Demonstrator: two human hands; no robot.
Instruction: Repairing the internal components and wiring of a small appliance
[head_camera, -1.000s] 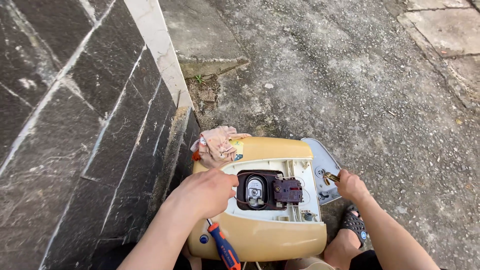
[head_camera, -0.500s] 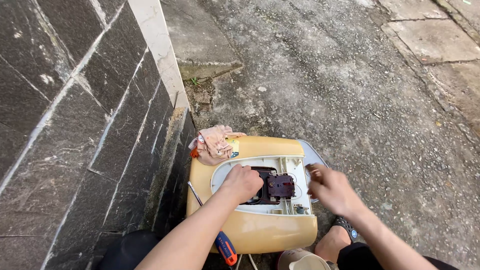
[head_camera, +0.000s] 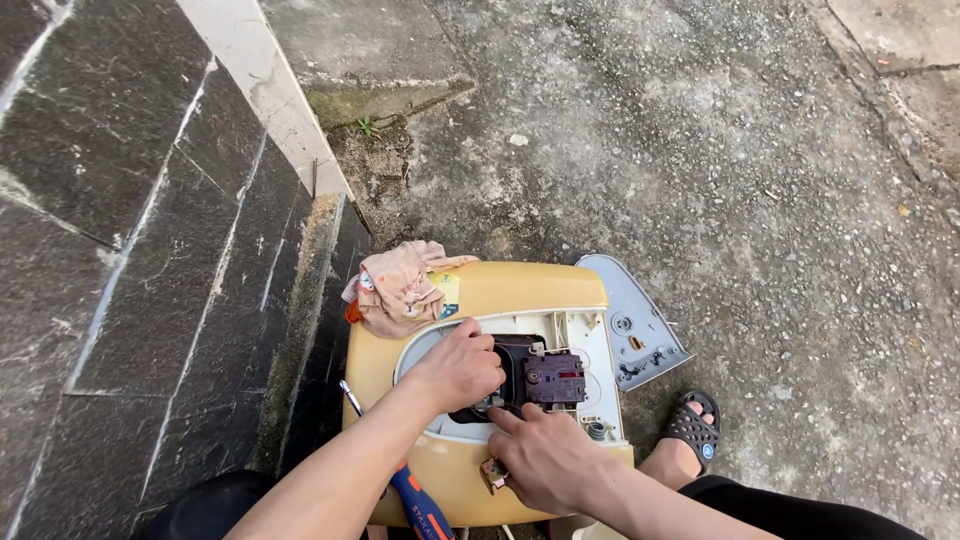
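- Dark grey stone-tile wall (head_camera: 120, 250) on the left, pale grout lines.
- Rough, gritty concrete ground (head_camera: 720, 150) in daylight.
- Small weeds (head_camera: 368, 127) beside a mossy concrete step (head_camera: 370, 60).

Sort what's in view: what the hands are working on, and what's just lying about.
In hand:
left hand
right hand
yellow appliance, opened
dark part in its opening, both hands at it

Lying about:
screwdriver
rag
grey cover
sandal

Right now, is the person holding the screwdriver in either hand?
No. The screwdriver lies beside the yellow appliance, under the left forearm, while the left hand and right hand work in the open compartment.
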